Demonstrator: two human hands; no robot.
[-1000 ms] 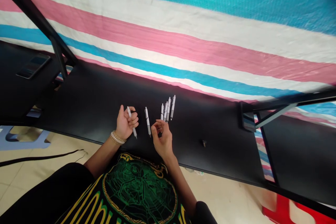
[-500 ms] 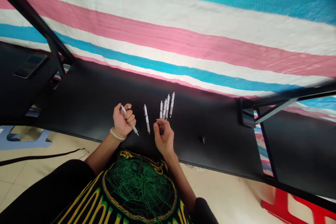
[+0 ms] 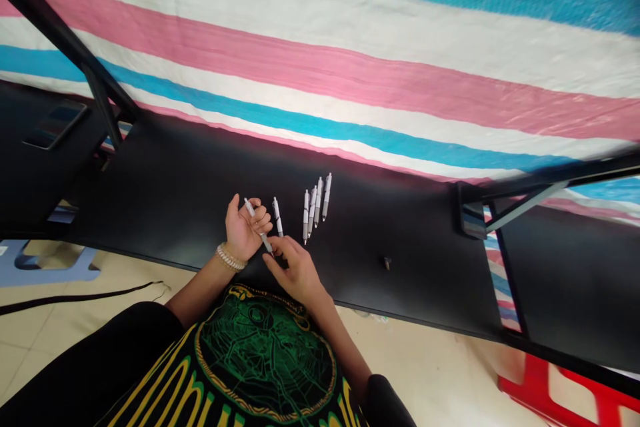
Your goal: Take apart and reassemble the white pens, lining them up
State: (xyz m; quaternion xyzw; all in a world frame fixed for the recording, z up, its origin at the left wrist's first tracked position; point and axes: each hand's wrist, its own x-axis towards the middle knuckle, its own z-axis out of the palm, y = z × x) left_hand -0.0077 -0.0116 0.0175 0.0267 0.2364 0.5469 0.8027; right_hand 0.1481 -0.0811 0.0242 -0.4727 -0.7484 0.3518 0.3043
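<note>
A white pen with a grey grip [image 3: 251,209] slants across my left hand [image 3: 243,232], whose fingers curl round its barrel. At the pen's lower end, my right hand [image 3: 296,271] has thumb and forefinger closed about the grip and tip; the tip itself is partly hidden. Just beyond my right fingertips lies another white pen [image 3: 278,215] on the black table, its lower part covered by that hand. Several more white-and-grey pens [image 3: 313,208] lie side by side farther right, tips toward me.
The black tabletop [image 3: 400,220] has a small dark object [image 3: 387,263] on its right part. A phone-like slab [image 3: 56,125] lies at far left. Black metal posts [image 3: 103,103] flank the table before a striped sheet [image 3: 320,67]. Blue [image 3: 60,267] and red stools [image 3: 545,387] stand below.
My right hand has moved left from the row of pens to the lower end of the held pen. My left hand has shifted slightly right, its pen still in it.
</note>
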